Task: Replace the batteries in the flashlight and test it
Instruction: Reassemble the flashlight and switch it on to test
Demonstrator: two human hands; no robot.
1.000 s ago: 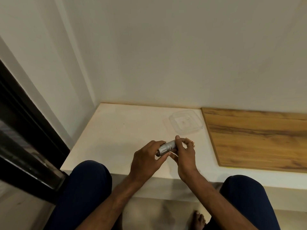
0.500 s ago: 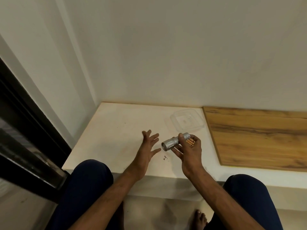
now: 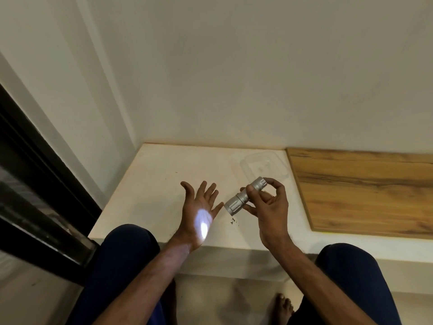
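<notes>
Just in front of the person's knees, the two hands hover over the near part of the pale surface (image 3: 150,184). The right hand (image 3: 271,214) grips a short silver flashlight (image 3: 244,197), the thumb laid across the barrel and the fingers curled round it from behind, with one finger arched over to the tail end. The flashlight is tilted, its wider head aimed down towards the left hand (image 3: 199,207), just beside that hand's little finger. The left hand holds nothing: palm turned up, fingers straight and spread wide. A bright white patch of light (image 3: 202,225) lies on the heel of that palm. Under the gap between the hands, a few dark specks (image 3: 233,221) lie on the surface. Beyond the right hand sits a clear plastic container (image 3: 262,166), and to the right of it a wooden panel (image 3: 363,191).
</notes>
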